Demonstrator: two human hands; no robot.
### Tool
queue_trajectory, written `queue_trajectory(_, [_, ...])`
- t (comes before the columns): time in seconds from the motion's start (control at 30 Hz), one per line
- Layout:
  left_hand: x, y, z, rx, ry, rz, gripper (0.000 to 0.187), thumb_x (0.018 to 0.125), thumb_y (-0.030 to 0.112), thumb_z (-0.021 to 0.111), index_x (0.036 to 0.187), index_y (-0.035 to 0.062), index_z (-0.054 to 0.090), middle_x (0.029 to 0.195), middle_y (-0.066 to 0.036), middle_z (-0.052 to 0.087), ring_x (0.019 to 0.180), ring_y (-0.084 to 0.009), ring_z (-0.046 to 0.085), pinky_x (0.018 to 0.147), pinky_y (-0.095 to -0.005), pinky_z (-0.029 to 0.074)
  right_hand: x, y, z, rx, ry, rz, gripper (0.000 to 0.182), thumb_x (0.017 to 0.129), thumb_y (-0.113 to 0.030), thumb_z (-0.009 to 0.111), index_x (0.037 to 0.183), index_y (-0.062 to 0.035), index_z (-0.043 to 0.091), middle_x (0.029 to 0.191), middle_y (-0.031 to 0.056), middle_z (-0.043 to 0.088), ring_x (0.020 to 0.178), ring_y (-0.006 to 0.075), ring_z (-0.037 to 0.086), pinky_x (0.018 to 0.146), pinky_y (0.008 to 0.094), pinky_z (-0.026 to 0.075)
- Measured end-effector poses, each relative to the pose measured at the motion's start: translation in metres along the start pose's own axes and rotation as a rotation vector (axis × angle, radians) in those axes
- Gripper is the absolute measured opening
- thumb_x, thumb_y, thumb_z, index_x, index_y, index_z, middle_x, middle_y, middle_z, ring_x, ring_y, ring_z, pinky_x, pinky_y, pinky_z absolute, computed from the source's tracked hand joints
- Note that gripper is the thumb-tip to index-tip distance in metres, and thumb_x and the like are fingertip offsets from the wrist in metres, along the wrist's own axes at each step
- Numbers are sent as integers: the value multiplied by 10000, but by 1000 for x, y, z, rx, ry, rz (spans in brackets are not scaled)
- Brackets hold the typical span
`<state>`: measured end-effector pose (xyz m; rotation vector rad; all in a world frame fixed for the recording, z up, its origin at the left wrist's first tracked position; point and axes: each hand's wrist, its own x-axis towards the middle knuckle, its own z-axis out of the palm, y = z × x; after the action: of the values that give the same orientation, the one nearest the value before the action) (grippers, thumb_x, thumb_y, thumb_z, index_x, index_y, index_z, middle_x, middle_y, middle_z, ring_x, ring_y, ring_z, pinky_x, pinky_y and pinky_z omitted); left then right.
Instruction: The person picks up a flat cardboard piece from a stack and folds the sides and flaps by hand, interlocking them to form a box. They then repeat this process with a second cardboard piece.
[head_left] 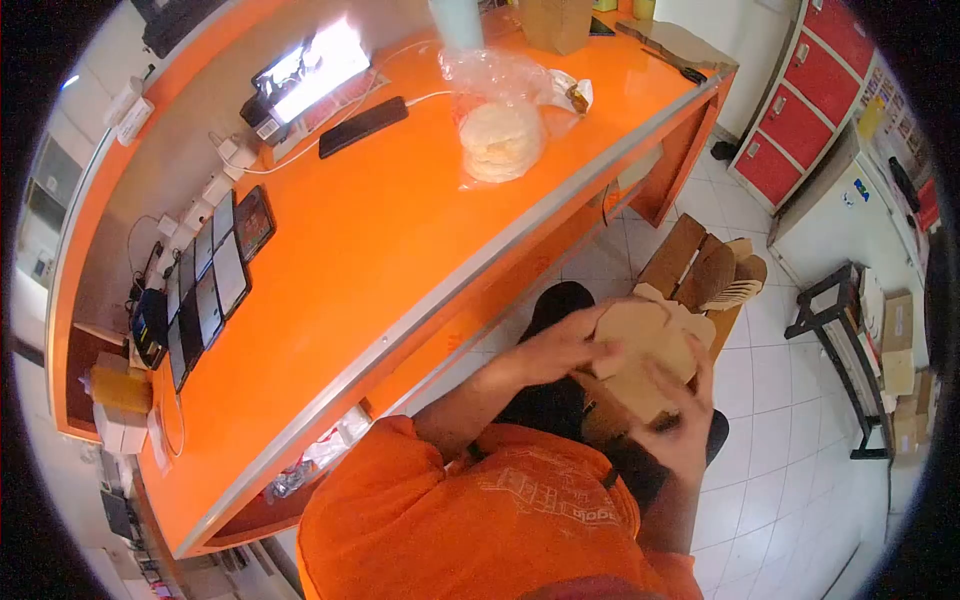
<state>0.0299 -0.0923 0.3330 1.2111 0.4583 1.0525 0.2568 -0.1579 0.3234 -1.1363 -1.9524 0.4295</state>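
Observation:
Between my two hands, above my lap, is a brown cardboard takeaway box (645, 345) with its flaps partly folded. My left hand (565, 350) grips its left side, the thumb lying across the card. On the right and lower side, my right hand (685, 415) is curled around the box; its fingers are slightly blurred. Just beyond the box, a stack of similar cardboard pieces (735, 278) rests in a larger open carton (682, 250). The underside of the held box is hidden.
An orange counter (330, 260) runs along my left, bearing several phones or tablets (215, 280), a dark phone (363, 127), a lit screen (322, 70) and a plastic bag of round flatbreads (500, 142). Right of me stand a black metal frame (840, 350) and red lockers (800, 100).

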Motion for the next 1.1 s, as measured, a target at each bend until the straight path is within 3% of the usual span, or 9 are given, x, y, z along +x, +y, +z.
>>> queue_trajectory(0.07, [3,12,-12,-111,38,-20,530,911,254,673,1338,-13,508,1310,-131,585,1197,-211,539,1051,-349,386,3,5,5,220,291,39,615,771,-339,805,1270,-62,577,1399,216,448,1289,367,466,1024,445,443])
queue_trajectory(0.17, [1,1,-13,539,-169,1,490,903,263,673,1309,15,554,1318,-124,579,1181,-254,556,1038,-354,396,4,17,8,957,612,545,517,909,-298,681,1308,-9,524,1328,186,526,1243,292,519,959,425,493])
queue_trajectory(0.2, [1,-8,3,803,-185,398,424,908,253,656,1248,8,590,1146,-176,663,1028,-279,637,908,-353,475,3,18,8,1077,635,645,639,933,-282,645,1398,86,408,1414,174,470,1323,278,450,1063,418,404])
queue_trajectory(0.33, [-16,-30,19,659,-211,45,373,909,249,655,1156,-23,590,852,-250,660,756,-318,674,678,-386,492,15,16,25,917,686,560,655,898,-251,695,1418,34,418,1387,172,494,1331,315,435,1107,439,337])
queue_trajectory(0.47, [-15,-17,12,568,-60,-1,313,934,191,628,1170,-12,593,878,-200,670,769,-318,686,660,-345,502,12,0,9,-433,553,16,571,763,-137,784,1287,-38,579,1305,139,571,1358,355,391,1092,453,346])
queue_trajectory(0.57, [-14,-4,6,608,-162,-29,249,926,175,636,1096,-8,634,846,-192,673,759,-308,694,648,-337,508,21,-17,2,-303,240,-90,470,720,-112,801,1161,-26,663,1226,137,614,1293,365,458,1067,456,371])
queue_trajectory(0.87, [-14,-12,1,1106,209,655,263,761,198,806,921,50,659,805,-79,668,794,-269,609,651,-364,504,22,-14,16,158,90,52,257,769,-31,727,1019,27,714,1067,166,679,1071,336,621,919,400,485])
queue_trajectory(1.03, [-6,-8,17,878,517,681,230,721,215,817,830,74,673,796,-41,649,851,-266,601,762,-380,493,19,-18,17,390,51,152,203,820,-18,685,1012,43,707,1026,190,694,1031,320,647,913,385,485])
queue_trajectory(1.1, [-7,-14,12,794,422,621,228,728,218,809,840,68,680,813,-57,655,829,-273,613,799,-386,477,16,-18,21,463,65,188,177,840,-16,670,1001,49,703,1030,188,697,1029,305,650,914,381,484])
